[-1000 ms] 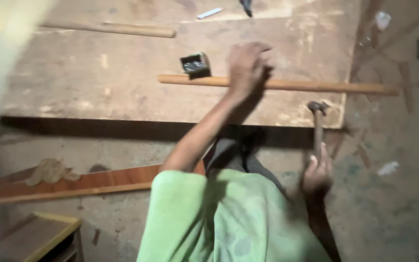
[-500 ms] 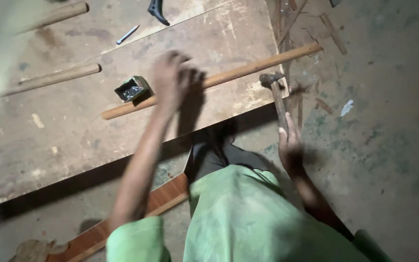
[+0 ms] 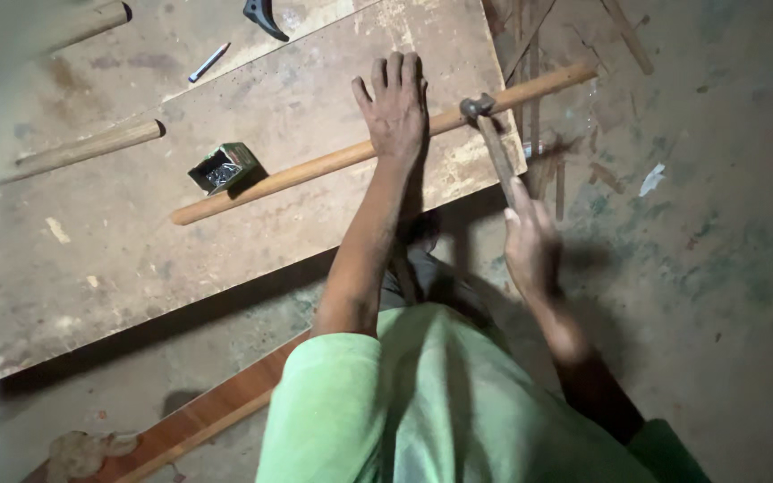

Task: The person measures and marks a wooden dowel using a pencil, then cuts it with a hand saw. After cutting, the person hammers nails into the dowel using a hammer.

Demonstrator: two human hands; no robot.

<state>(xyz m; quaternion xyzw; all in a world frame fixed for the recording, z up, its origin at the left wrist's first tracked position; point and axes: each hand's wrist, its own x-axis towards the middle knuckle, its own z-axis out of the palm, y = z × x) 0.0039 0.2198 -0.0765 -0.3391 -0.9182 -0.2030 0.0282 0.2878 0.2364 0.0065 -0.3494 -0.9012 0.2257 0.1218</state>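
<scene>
Wooden rod (image 3: 315, 165) lies slantwise across the board worktop (image 3: 136, 241), pinned flat under the left hand (image 3: 395, 112).

Its far end overhangs the worktop's right edge, where the right hand (image 3: 530, 241) has its grip closed around one hammer (image 3: 489, 134), head touching the rod. One small open box of nails (image 3: 223, 167) sits just beside the rod; two more wooden rods (image 3: 82, 152) lie at upper left, well apart. Wood scraps (image 3: 565, 152) crowd the floor beyond the edge.

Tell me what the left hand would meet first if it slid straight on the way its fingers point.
Probably only bare board ahead of the left hand, then the board's far edge; nothing else shows in that line.
</scene>
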